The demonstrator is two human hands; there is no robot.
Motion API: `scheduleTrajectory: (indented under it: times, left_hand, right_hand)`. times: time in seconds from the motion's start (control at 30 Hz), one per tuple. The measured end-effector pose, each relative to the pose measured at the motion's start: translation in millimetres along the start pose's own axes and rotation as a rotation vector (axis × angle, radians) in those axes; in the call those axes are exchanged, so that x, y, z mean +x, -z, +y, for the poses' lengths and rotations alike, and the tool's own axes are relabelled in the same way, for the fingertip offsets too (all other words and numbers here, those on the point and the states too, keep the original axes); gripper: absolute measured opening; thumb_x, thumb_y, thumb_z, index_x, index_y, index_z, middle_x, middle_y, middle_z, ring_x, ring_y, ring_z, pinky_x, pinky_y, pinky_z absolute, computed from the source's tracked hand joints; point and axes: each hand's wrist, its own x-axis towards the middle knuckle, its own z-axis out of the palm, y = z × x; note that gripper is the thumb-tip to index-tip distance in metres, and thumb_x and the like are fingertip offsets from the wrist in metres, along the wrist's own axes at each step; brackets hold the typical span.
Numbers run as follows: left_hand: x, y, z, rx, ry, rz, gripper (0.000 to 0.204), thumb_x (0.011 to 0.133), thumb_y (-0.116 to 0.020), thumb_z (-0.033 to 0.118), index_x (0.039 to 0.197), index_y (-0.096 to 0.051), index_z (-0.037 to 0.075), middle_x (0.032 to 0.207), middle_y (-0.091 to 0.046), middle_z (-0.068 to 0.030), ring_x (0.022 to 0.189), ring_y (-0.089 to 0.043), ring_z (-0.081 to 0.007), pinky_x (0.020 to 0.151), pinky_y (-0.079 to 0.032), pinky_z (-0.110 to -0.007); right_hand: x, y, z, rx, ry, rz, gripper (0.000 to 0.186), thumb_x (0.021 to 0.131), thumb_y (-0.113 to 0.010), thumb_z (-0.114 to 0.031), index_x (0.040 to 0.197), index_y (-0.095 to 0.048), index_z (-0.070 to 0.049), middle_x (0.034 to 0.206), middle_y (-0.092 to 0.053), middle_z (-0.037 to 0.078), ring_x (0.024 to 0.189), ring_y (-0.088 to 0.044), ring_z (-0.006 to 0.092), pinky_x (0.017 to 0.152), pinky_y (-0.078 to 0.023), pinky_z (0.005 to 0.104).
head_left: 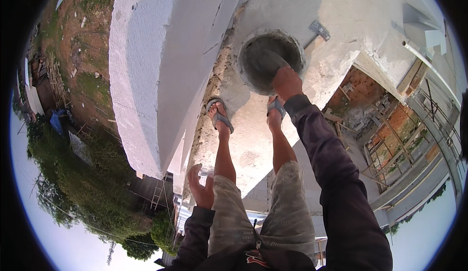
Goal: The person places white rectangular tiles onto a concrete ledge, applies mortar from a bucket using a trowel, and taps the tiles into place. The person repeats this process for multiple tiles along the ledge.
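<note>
My right hand (287, 82) is closed round a tool, apparently a trowel, whose grey blade (270, 58) dips into a round, cement-crusted bucket (244, 47) of grey wet mix. The bucket stands on the pale concrete ledge, just beyond my sandalled feet (219, 115). Another tool (319, 30), with a grey head, lies on the concrete to the right of the bucket. My left hand (202, 187) hangs by my left leg with its fingers apart and nothing visible in it.
A white parapet (146, 76) runs along my left, with a drop to dirt and trees (73, 173) beyond. On my right is a square opening (370, 120) down to rubble and bamboo scaffolding (399, 154). A white pipe (429, 66) slants at the upper right.
</note>
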Motion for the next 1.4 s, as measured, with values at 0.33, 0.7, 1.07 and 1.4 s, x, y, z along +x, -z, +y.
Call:
scheduleTrajectory:
  times: [0.33, 0.7, 1.07, 1.4]
  left_hand:
    - [275, -219, 72, -0.728, 0.24, -0.309, 0.031, 0.095, -0.062, 0.021, 0.12, -0.057, 0.002, 0.102, -0.061, -0.0086, 0.093, -0.061, -0.0182, 0.085, -0.054, -0.04]
    - [226, -236, 115, -0.713, 0.102, -0.427, 0.016, 0.095, -0.061, 0.008, 0.105, -0.052, 0.0, 0.095, -0.054, -0.0069, 0.093, -0.061, -0.0163, 0.08, -0.062, -0.036]
    - [131, -140, 20, 0.072, -0.132, -0.2, 0.048, 0.083, -0.071, 0.011, 0.127, -0.055, -0.001, 0.131, -0.054, -0.0262, 0.13, -0.047, -0.0433, 0.109, -0.04, -0.045]
    - [-52, -1, -44, 0.422, -0.173, -0.353, 0.049, 0.084, -0.068, 0.027, 0.127, -0.058, 0.007, 0.131, -0.055, -0.0174, 0.128, -0.047, -0.0376, 0.106, -0.035, -0.055]
  right_hand:
    - [28, -13, 11, -0.233, 0.056, 0.051, 0.019, 0.093, -0.052, -0.013, 0.105, -0.054, 0.001, 0.09, -0.068, 0.023, 0.082, -0.072, 0.0373, 0.071, -0.06, 0.0422]
    - [-12, 0, 60, 0.983, -0.286, -0.514, 0.028, 0.086, -0.073, -0.02, 0.1, -0.061, 0.001, 0.079, -0.066, 0.012, 0.069, -0.066, 0.0195, 0.061, -0.051, 0.0342]
    - [-71, 24, 52, 0.608, -0.033, -0.011, 0.035, 0.087, -0.068, -0.025, 0.108, -0.064, 0.003, 0.086, -0.069, 0.029, 0.086, -0.068, 0.0455, 0.071, -0.053, 0.0475]
    - [-127, 105, -22, 0.67, -0.14, 0.049, 0.033, 0.089, -0.066, -0.026, 0.102, -0.066, 0.004, 0.091, -0.069, 0.029, 0.09, -0.069, 0.0432, 0.076, -0.053, 0.0451]
